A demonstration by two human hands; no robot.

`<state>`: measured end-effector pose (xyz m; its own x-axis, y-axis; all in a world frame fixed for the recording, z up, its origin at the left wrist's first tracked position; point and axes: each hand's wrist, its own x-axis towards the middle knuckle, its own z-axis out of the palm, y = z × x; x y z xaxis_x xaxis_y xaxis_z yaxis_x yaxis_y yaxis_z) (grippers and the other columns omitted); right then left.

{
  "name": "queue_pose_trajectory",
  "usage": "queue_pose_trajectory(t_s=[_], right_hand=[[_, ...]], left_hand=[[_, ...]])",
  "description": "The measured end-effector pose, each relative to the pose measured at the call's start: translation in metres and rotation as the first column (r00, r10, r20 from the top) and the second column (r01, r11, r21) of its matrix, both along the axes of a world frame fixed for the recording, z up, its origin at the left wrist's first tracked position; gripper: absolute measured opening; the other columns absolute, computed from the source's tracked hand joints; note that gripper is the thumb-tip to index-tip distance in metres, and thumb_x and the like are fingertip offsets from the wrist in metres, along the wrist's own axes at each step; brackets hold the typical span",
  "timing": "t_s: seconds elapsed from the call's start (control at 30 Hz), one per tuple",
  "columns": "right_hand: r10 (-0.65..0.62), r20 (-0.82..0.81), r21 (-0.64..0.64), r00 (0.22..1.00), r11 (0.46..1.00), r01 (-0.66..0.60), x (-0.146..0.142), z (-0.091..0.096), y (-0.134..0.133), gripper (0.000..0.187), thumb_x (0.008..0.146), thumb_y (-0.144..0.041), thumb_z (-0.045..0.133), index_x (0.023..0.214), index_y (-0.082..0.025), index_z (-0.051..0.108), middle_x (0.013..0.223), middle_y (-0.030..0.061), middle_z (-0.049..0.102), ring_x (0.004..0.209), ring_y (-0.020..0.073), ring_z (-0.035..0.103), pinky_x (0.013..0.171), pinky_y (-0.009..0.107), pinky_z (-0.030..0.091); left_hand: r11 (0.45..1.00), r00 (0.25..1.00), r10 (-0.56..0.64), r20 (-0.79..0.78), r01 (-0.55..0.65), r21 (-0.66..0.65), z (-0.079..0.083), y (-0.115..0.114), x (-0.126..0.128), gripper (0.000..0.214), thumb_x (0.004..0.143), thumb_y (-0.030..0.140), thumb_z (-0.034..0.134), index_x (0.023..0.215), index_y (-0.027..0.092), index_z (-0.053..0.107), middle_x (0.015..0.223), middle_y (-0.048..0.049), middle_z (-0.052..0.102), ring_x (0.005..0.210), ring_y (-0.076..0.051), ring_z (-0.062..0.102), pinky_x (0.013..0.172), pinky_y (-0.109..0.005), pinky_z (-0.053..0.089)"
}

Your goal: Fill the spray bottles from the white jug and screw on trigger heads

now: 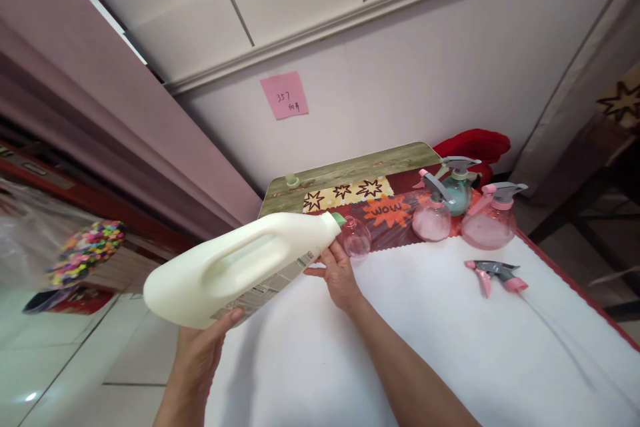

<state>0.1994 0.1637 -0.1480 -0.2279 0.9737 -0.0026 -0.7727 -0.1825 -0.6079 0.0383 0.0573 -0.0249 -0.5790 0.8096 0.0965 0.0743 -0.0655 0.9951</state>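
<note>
A large cream-white jug [240,267] with a moulded handle is tipped on its side, its green-ringed neck [339,219] over the mouth of a small clear pink bottle [356,237] that stands uncapped on the table. My left hand [200,350] holds the jug's base from below. My right hand [337,275] supports the jug near its neck, fingers curled under it, right beside the small bottle.
The table carries a white cloth [440,347] and a patterned mat [385,210]. Three spray bottles [487,221] stand at the back right; a loose pink-grey spray head [495,273] lies on the cloth. A green cap [293,180] sits at the far corner. A pink note [284,95] hangs on the wall.
</note>
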Motion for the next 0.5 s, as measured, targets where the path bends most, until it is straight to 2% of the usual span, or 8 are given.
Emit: queue_pose_trajectory(t_s=[0.27,0.5], right_hand=[[0.030,-0.037,0.012,0.999,0.999,-0.030,0.002,0.006,-0.001,0.045,0.085,-0.050,0.074,0.123,-0.027,0.065,0.110,0.0025,0.067,0.083,0.0137,0.063,0.073,0.035,0.066],[0.053,-0.056,0.025,0.997,0.998,-0.052,0.004,0.008,-0.001,0.046,0.085,-0.051,0.073,0.125,-0.029,0.064,0.109,0.0022,0.068,0.084,0.0146,0.064,0.079,0.039,0.066]], left_hand=[[1.000,1.000,0.014,0.009,-0.014,0.005,0.012,0.002,0.007,0.089,0.046,0.025,0.095,0.130,0.022,0.066,0.119,-0.0077,0.077,0.120,-0.036,0.066,0.101,-0.046,0.057],[1.000,1.000,0.002,0.025,-0.002,0.010,0.018,0.004,0.009,0.092,0.044,0.023,0.096,0.130,0.022,0.066,0.120,-0.0086,0.077,0.119,-0.037,0.067,0.103,-0.047,0.056]])
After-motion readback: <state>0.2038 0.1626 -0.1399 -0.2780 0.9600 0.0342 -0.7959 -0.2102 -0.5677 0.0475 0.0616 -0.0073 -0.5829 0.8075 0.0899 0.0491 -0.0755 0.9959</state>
